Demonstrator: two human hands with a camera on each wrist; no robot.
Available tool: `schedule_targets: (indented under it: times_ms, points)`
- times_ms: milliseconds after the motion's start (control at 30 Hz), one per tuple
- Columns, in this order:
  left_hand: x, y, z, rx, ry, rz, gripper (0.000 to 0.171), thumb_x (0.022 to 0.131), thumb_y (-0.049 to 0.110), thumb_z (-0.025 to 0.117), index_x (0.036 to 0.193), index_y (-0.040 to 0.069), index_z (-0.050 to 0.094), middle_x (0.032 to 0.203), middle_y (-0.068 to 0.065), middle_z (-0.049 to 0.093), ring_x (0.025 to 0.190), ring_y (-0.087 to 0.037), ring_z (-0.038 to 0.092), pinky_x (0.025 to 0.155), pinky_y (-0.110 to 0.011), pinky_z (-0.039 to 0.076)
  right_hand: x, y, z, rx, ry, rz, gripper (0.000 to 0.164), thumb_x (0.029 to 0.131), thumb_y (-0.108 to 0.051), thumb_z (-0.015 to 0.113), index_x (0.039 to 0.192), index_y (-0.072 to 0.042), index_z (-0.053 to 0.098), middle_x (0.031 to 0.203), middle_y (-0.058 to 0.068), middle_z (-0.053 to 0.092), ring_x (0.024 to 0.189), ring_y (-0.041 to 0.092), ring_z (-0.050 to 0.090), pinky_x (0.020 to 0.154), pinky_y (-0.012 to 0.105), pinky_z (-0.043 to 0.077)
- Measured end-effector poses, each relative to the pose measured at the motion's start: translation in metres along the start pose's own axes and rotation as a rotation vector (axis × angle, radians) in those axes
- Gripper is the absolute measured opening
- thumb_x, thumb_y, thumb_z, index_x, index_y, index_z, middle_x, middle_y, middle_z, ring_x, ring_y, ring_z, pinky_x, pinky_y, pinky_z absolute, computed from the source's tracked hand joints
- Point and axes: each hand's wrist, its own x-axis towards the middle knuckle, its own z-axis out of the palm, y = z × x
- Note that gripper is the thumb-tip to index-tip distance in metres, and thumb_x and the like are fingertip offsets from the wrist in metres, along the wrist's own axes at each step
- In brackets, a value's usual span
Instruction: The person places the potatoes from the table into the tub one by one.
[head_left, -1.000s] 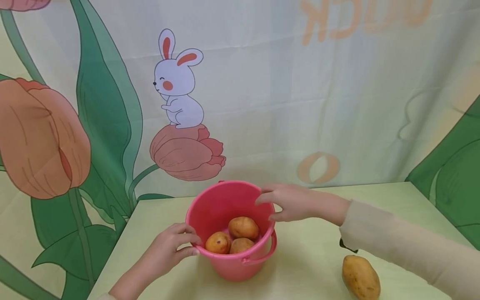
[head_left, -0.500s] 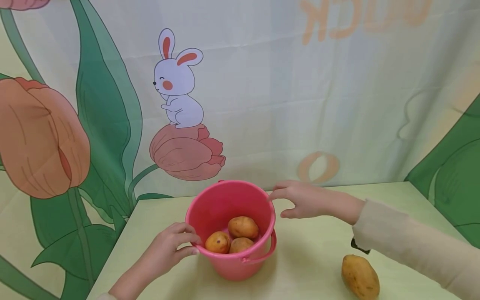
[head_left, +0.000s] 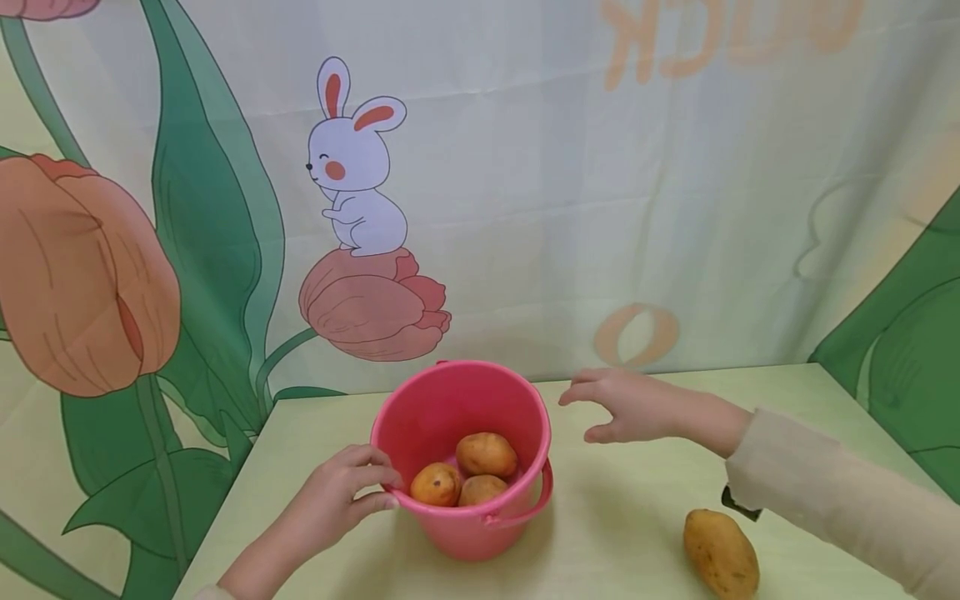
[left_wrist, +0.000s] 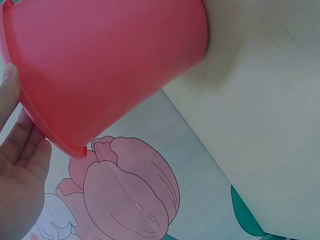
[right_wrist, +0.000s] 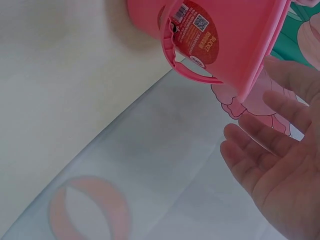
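Observation:
A pink plastic bucket (head_left: 472,537) stands on the table with three potatoes inside: one at the back (head_left: 487,455), one at the left (head_left: 435,485) and one at the front (head_left: 482,490). My left hand (head_left: 341,496) pinches the bucket's left rim between thumb and fingers, as the left wrist view shows too. To the right of the bucket, my right hand (head_left: 626,406) hangs in the air, fingers spread and holding nothing. In the right wrist view the bucket's handle (right_wrist: 192,75) droops beside an orange-red label (right_wrist: 197,35). Another potato (head_left: 722,553) lies on the table at the front right.
The pale table (head_left: 630,542) ends at the back against a hanging cloth (head_left: 540,208) printed with a rabbit, tulips and leaves. A dark object (head_left: 741,502) shows under the right sleeve (head_left: 817,483).
My right hand has drawn back from the bucket's right rim, moving to the right. My left hand keeps its pinch on the rim, and the bucket and potatoes stay in place.

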Motion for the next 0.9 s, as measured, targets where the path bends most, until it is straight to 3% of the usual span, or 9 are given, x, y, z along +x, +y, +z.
schedule_targets:
  times_ms: [433,900]
  points:
    - [0.0,0.0,0.0,0.0,0.011,0.009,0.017,0.068,0.022,0.073,0.085,0.022,0.069,0.088,0.012,0.056,0.089,-0.009,0.05,0.068,-0.017,0.05,-0.014,0.01,0.007,0.042,-0.017,0.058,0.041,0.077,-0.021,0.067,0.115,-0.012,0.056,0.111,0.002,0.055,0.102,0.021,0.053,0.082,0.036,0.048]
    - [-0.001,-0.001,0.0,-0.002,0.011,0.018,0.017,0.068,0.024,0.072,0.085,0.022,0.069,0.088,0.013,0.056,0.088,-0.009,0.05,0.069,-0.018,0.05,-0.028,0.027,0.017,0.098,0.007,0.051,0.039,0.077,-0.019,0.067,0.113,-0.009,0.056,0.11,0.003,0.056,0.096,0.022,0.056,0.081,0.039,0.048]
